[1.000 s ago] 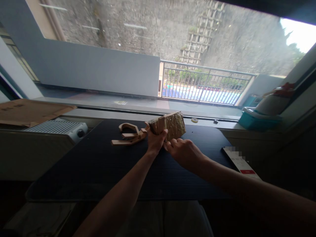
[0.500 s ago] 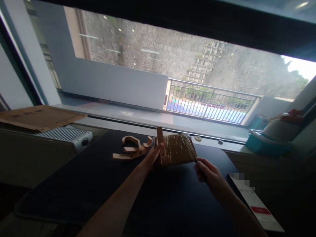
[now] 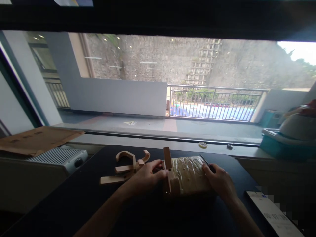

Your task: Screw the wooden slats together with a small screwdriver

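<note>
A flat wooden panel wrapped in clear film [image 3: 189, 174] lies on the black table mat [image 3: 81, 204], with an upright wooden strip at its left end. My left hand [image 3: 148, 172] grips that left end, fingers closed on the wood. My right hand [image 3: 219, 181] rests on the right edge of the panel and pinches a thin dark tool [image 3: 206, 162] that lies against the wrap. Loose curved wooden pieces [image 3: 125, 166] sit just left of my left hand.
A white ribbed appliance [image 3: 59, 158] and flat cardboard [image 3: 37, 140] stand at the left. A teal container [image 3: 286, 144] sits at the right by the window sill, where a small tape roll [image 3: 202, 144] lies. A printed sheet [image 3: 274, 214] lies at the lower right.
The wrapped panel has gone from being held up and tilted to lying flat on the mat. My right hand has moved onto its right edge with the dark tool. The view has tilted upward.
</note>
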### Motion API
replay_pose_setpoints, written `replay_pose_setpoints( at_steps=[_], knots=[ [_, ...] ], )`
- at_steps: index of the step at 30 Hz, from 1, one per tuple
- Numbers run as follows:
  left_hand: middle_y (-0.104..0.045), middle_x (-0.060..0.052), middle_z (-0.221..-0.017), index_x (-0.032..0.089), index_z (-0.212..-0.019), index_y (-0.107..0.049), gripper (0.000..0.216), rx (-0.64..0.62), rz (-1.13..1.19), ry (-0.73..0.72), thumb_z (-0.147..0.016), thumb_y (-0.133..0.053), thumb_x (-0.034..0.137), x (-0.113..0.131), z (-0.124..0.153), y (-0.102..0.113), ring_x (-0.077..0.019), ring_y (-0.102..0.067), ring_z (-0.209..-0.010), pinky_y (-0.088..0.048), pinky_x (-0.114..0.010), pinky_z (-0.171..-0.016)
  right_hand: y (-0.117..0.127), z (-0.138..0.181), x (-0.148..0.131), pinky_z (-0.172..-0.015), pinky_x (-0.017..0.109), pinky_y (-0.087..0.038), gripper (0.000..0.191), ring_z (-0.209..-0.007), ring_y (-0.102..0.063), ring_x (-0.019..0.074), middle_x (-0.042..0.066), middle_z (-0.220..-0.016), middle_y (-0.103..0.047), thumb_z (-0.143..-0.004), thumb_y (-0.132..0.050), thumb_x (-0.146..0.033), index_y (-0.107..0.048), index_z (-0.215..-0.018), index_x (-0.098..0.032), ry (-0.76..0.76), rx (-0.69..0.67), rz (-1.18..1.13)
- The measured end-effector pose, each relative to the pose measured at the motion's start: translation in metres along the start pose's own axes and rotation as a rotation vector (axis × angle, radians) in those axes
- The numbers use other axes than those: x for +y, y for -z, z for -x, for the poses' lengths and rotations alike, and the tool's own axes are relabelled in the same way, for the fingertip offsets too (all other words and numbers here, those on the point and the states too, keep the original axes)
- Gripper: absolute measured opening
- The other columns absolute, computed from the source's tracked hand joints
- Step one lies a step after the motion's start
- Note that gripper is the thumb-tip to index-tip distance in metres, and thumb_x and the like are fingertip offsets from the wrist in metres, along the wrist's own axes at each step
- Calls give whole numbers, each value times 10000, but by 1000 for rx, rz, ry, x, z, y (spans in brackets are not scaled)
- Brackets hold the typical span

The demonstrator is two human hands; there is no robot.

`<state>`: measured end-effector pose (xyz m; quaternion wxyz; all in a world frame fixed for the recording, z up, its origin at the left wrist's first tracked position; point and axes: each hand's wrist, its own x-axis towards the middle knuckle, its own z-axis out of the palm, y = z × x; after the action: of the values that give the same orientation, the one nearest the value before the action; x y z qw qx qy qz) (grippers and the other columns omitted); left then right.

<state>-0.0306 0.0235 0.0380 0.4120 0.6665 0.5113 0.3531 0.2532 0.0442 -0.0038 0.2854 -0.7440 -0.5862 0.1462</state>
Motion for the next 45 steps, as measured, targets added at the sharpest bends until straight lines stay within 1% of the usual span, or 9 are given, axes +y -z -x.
replay_pose_setpoints(
  at_steps=[2, 5, 9, 16, 21, 26, 33, 40, 45],
  knots=[
    [-508, -83, -1370, 267, -1368, -411, 808, -94, -33, -62, -645, -730, 434, -3, 13, -6, -283, -514, -1218, -447, -388, -977, -2, 0, 6, -702, 334, -436, 515, -879, -637, 272, 114, -921, -708, -846, -331, -550, -676, -971, -189, 14, 1, -44],
    [-299, -113, -1498, 235, -1449, -227, 1136, -4, -196, -86, -502, -806, 476, -19, 22, -30, -340, -273, -1370, -265, -497, -1107, -4, 1, 9, -710, 332, -440, 535, -873, -642, 266, 104, -924, -711, -849, -323, -566, -659, -1031, -191, 15, -21, -65],
    [-260, -179, -1502, 148, -1461, -191, 1076, 226, -278, -160, -605, -722, 525, -46, 19, -63, -378, -240, -1373, -277, -552, -1090, -4, 5, 4, -734, 363, -440, 566, -907, -639, 298, 94, -914, -713, -828, -333, -617, -620, -1123, -227, -38, -44, 22],
    [-169, -148, -1531, 251, -1457, 119, 1211, 225, -493, -291, -625, -735, 461, -79, 13, -69, -367, -231, -1370, -356, -541, -1059, -7, 13, -2, -730, 365, -452, 489, -919, -646, 297, 69, -989, -712, -842, -344, -570, -633, -1117, -287, -33, 12, 113],
    [-231, -62, -1518, 286, -1464, 52, 1089, 295, -547, -331, -668, -690, 326, -81, 9, -68, -334, -309, -1342, -422, -448, -1045, -11, 13, 3, -722, 355, -468, 457, -931, -649, 288, 46, -1019, -711, -843, -354, -551, -648, -1095, -308, -27, 32, 119],
    [-177, -48, -1526, 284, -1455, 91, 1113, 291, -615, -339, -644, -667, 219, -86, 10, -69, -334, -295, -1345, -428, -429, -1046, -13, 11, 4, -702, 341, -480, 456, -917, -656, 279, 49, -995, -716, -842, -363, -543, -654, -1094, -299, -16, 60, 115],
    [-145, -67, -1535, 269, -1462, 88, 1086, 287, -656, -348, -665, -648, 244, -93, 13, -68, -321, -290, -1349, -457, -408, -1022, -10, 13, -1, -716, 335, -479, 454, -935, -649, 270, 45, -1006, -712, -853, -350, -525, -652, -1099, -293, -5, 61, 113],
    [-247, -48, -1515, 289, -1467, -35, 1033, 332, -533, -273, -651, -665, 245, -83, 11, -72, -339, -315, -1339, -406, -439, -1063, -11, 14, 0, -726, 353, -467, 448, -916, -648, 278, 60, -1005, -709, -842, -365, -528, -658, -1069, -276, -5, 77, 60],
    [-259, -107, -1512, 242, -1475, -87, 1169, 138, -287, -168, -542, -778, 375, -79, 12, -53, -370, -277, -1357, -329, -509, -1082, -5, 6, 13, -773, 352, -458, 593, -966, -628, 294, 82, -972, -714, -797, -394, -639, -640, -1121, -207, -86, -114, -97]
  ],
)
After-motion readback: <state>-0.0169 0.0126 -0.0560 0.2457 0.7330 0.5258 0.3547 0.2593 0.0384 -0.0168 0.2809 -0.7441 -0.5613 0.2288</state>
